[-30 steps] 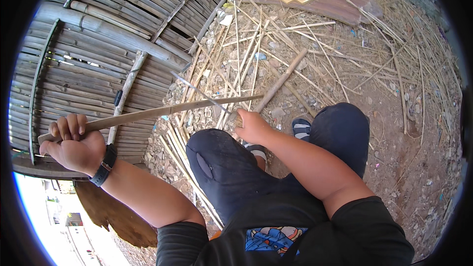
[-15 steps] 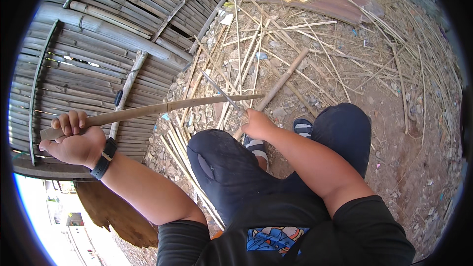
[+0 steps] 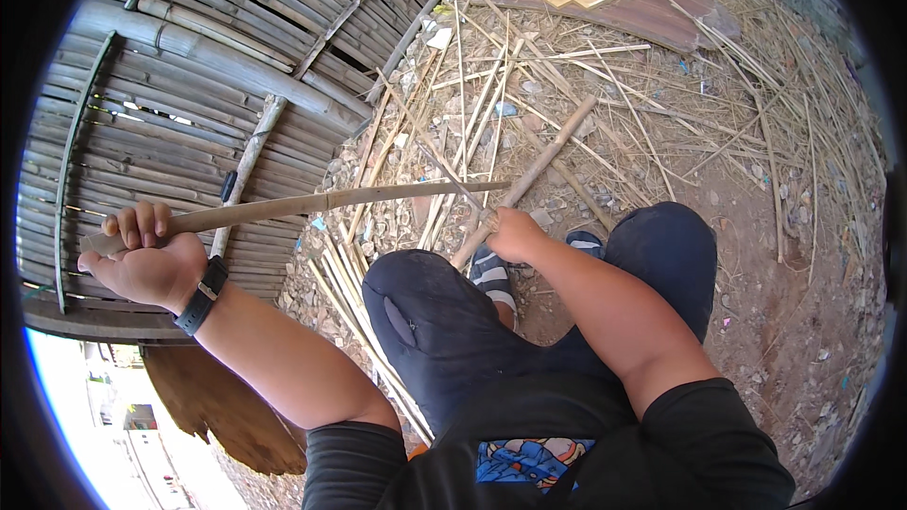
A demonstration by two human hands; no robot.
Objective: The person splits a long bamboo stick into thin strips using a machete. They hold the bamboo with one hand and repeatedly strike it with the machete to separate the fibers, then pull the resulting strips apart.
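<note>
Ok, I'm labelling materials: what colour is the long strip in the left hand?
The long strip is brownish tan, seen best in the head view.

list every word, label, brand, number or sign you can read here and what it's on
None readable.
Shirt print: coloured picture, no words I can make out.
Watch strap: no legible marking.
Slat in the left hand: no writing visible.
Background, lower left: too small and bright to tell.
</note>
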